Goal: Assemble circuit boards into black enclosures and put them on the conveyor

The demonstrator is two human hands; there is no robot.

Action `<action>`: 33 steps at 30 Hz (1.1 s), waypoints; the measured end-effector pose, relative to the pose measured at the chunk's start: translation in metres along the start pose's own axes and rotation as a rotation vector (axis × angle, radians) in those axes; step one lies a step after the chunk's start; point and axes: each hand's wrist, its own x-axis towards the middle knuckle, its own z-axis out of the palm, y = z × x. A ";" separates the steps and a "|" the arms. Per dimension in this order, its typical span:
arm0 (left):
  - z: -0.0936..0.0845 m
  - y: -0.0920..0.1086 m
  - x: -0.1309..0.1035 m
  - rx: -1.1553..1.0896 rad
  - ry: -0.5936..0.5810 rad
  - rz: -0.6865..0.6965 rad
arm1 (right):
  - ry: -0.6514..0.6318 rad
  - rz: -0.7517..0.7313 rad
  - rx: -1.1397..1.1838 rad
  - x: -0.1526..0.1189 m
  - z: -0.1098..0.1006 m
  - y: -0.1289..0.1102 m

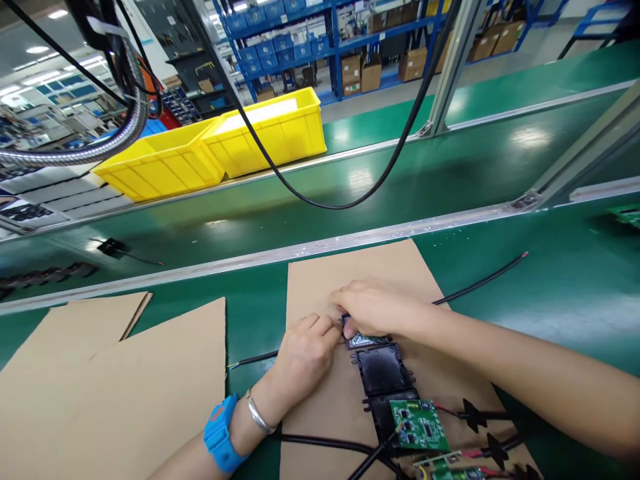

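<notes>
On a cardboard sheet [320, 420], a small black plastic housing with a circuit board [367, 340] inside lies partly under my hands. My right hand [370, 308] reaches in from the right, its thumb pressed on the board and its fingers curled over the far edge. From the left, my left hand [306, 353] meets the housing's near-left edge with fingertips pinched together; what they pinch is hidden. A black cable [257, 358] with bared wire ends emerges left of my left hand. Another black housing [384, 369] lies below, beside a green circuit board [420, 425] resting on a further housing.
More cardboard sheets [150, 400] lie at the left on the green table [565, 300]. A black cable end [485, 277] sticks out at the right. Beyond the metal rail [240, 260] stand yellow bins [270, 137]. A black cable [345, 205] hangs in a loop overhead.
</notes>
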 end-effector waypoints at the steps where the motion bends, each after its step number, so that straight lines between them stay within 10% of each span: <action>1: -0.002 -0.002 0.001 -0.014 0.006 -0.001 | 0.017 0.008 -0.003 -0.002 0.001 0.001; 9: -0.038 0.002 0.010 -0.261 0.024 0.268 | 0.164 -0.009 0.079 -0.056 0.001 0.022; 16: -0.012 -0.014 0.022 -0.294 0.046 0.523 | 0.056 -0.036 0.086 -0.059 0.005 0.027; 33: -0.007 -0.012 0.022 -0.237 0.082 0.493 | 0.159 0.120 0.206 -0.091 0.013 0.046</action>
